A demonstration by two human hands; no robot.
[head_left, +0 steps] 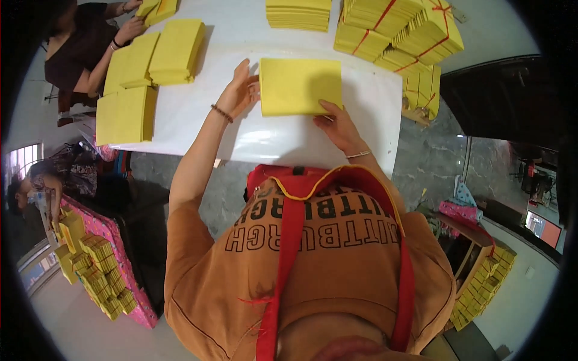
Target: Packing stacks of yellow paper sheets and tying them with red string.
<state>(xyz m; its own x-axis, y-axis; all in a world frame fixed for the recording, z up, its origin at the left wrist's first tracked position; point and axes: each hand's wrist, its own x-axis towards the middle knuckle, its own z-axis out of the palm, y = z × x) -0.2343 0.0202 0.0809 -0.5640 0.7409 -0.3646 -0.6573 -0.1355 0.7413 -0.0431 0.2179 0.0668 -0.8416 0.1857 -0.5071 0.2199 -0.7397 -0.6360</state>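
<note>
left hand (pixel 239 91) and right hand (pixel 338 125), open grip, touching yellow paper stack (pixel 300 85)

A single head-worn fisheye looks steeply down, close over the person's chest, onto the white table (pixel 301 141) ahead.

The paper stack (pixel 300 86) lies on the table (pixel 265 138), tied bundles (pixel 400 30) behind, loose stacks (pixel 150 60) left.

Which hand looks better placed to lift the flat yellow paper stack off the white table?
Probably the right hand: its fingers lie on the yellow paper stack's near corner. The left hand only touches the left edge.
</note>
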